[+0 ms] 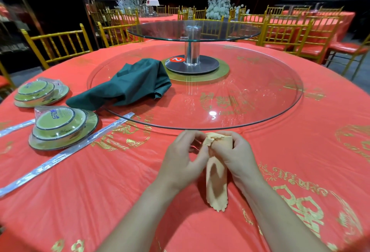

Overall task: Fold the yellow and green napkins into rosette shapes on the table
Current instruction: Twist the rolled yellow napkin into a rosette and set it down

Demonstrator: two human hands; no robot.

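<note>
near the table edge both hands pinch the yellow napkin, bare cloth around.

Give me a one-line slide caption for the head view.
Both hands, left hand and right hand, pinch the yellow napkin; green napkin lies unfolded.

dim hall, gold chairs (red-clothed tables)

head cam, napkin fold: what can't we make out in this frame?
- Head view: top of the yellow napkin, where it is being folded, hidden by the left hand and right hand.
- Underside of the green napkin hidden by its own bunched folds.
- Print on the wrapped dish sets too small to read.
- Nearest chopstick packet cut off by the left edge.
</note>
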